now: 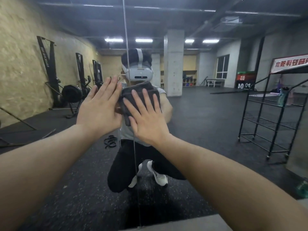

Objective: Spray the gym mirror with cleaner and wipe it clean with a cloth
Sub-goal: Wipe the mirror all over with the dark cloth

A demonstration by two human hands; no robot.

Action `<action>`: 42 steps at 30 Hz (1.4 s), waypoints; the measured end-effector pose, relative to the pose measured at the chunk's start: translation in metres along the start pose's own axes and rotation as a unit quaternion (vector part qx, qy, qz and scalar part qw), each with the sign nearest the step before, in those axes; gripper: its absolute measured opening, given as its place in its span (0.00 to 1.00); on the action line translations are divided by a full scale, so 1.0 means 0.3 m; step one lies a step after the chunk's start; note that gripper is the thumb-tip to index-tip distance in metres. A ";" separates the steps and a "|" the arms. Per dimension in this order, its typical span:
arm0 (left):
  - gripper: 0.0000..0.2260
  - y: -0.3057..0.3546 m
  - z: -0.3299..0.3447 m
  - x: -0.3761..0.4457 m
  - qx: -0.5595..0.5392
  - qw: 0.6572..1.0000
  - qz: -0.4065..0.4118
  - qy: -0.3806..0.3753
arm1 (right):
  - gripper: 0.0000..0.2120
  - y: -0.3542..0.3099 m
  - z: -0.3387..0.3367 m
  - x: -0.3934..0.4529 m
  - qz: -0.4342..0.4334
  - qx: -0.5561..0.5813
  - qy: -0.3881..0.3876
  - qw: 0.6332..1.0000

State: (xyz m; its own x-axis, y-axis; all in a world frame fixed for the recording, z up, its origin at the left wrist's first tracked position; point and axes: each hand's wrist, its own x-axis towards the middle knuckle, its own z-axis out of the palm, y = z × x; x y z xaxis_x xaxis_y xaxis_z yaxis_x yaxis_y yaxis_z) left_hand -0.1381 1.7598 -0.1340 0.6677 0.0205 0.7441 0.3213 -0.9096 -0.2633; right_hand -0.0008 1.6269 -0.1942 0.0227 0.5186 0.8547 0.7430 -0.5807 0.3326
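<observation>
- My right hand [146, 117] lies flat, fingers spread, pressing the dark grey cloth [141, 95] against the mirror [208, 114].
- My left hand [100, 105] is open too, palm to the glass just beside the cloth, its edge touching the fabric.
- A vertical seam [126, 47] in the mirror runs behind the cloth.
- Further off, the reflection shows a black wire rack [273, 117] at right and rowing machines [71, 92] along the left wall.

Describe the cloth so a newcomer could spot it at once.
Start at the mirror filling the view, with a thin vertical seam down its middle. Just right of that seam, the right hand presses a folded dark grey-brown cloth flat on the glass. It is the only fabric under the hands.
</observation>
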 end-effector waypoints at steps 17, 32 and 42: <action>0.35 0.151 0.089 -0.075 -0.022 1.000 -0.019 0.007 | 0.29 0.647 -0.159 -0.460 0.400 0.003 -0.052 0.915; 0.32 0.099 0.176 -0.191 -0.011 1.000 0.011 0.003 | 0.30 -0.066 0.087 -0.235 0.093 0.007 -0.027 0.995; 0.34 0.112 0.170 -0.197 -0.029 0.999 -0.011 -0.016 | 0.27 0.182 0.081 -0.459 -0.010 -0.050 -0.022 0.998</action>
State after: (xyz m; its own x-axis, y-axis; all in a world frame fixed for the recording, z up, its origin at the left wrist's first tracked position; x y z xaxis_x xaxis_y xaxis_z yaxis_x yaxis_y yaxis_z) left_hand -0.1325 1.7493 -0.2181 0.6822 0.0530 0.7292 0.2969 -0.9315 -0.2101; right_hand 0.0529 1.5389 -0.3034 0.0401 0.5560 0.8302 0.6731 -0.6291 0.3888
